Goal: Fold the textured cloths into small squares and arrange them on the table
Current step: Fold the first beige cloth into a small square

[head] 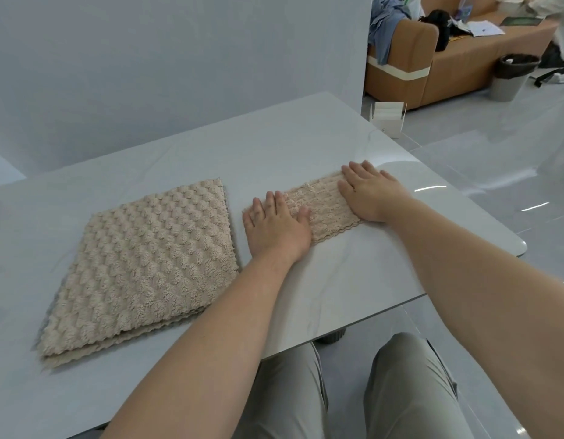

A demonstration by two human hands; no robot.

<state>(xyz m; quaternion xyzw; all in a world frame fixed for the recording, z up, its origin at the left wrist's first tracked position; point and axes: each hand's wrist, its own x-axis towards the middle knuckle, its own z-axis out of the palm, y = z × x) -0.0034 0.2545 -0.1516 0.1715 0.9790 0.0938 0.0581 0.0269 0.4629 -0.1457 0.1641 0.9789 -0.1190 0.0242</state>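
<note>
Head view: L hand (274, 226) & R hand (374, 193) both flat, fingers straight, pressing folded beige cloth (321, 207) on white table (274, 147). L is on its 8 o'clock end, R on its 2 o'clock end. Bigger cloth stack (147, 264) lies at L hand's 9 o'clock, not touching.

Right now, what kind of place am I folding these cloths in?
Likely an office lounge or studio: a glossy white table beside a plain partition wall, a tan sofa strewn with clothes and papers, and a waste bin on polished floor tiles.
</note>
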